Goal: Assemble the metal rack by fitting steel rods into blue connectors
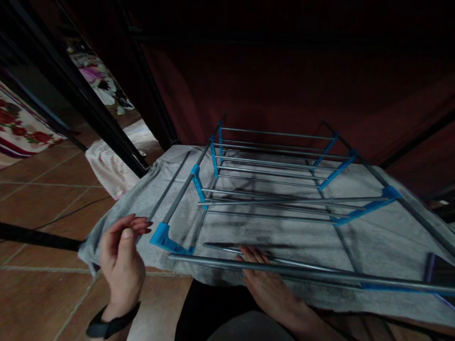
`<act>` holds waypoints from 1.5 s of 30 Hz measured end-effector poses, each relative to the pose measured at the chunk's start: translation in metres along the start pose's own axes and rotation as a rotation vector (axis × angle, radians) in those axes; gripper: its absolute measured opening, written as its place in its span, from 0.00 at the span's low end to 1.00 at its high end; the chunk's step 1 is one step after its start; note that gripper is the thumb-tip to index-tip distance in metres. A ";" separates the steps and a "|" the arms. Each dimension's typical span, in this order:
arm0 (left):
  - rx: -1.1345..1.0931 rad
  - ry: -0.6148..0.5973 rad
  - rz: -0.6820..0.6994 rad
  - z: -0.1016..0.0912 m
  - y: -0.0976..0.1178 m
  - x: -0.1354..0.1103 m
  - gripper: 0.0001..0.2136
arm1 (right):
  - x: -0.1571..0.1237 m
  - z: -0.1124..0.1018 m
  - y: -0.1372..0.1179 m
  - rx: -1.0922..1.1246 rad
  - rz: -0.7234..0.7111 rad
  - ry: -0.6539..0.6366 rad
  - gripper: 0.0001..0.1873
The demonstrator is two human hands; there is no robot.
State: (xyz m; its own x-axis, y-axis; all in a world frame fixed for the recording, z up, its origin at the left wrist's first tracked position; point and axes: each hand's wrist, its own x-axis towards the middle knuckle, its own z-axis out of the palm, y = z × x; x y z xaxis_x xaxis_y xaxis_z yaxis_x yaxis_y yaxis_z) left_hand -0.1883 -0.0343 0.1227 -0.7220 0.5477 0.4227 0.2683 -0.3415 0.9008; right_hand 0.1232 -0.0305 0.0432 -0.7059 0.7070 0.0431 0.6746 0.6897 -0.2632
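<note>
A folded metal drying rack (277, 189) with grey rods and blue plastic joints lies on a grey towel (384, 246) spread on the floor. My left hand (121, 260) is raised just left of the rack's near blue corner joint (163, 237), fingers stretched and slightly curled, holding nothing. My right hand (263, 279) lies flat on the towel under the rack's nearest grey rod (313, 273), fingers extended and reaching beneath it. A dark band sits on my left wrist.
Terracotta floor tiles (42, 189) stretch to the left. A striped cloth (110, 168) lies beside a black metal frame (92, 113). A flowered fabric (17, 128) is at far left. A dark red wall or curtain (302, 80) stands behind the rack.
</note>
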 end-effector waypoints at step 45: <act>-0.001 -0.657 -0.500 0.138 -0.027 0.119 0.12 | 0.151 -0.163 0.086 -0.340 -0.101 0.029 0.16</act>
State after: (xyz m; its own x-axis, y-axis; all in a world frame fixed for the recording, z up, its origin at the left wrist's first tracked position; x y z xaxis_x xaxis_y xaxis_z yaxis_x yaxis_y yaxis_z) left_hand -0.1932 0.1455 0.1619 -0.2357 0.9702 -0.0555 0.0137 0.0605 0.9981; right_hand 0.1094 0.1608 0.1842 -0.7696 0.6335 0.0808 0.6385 0.7656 0.0790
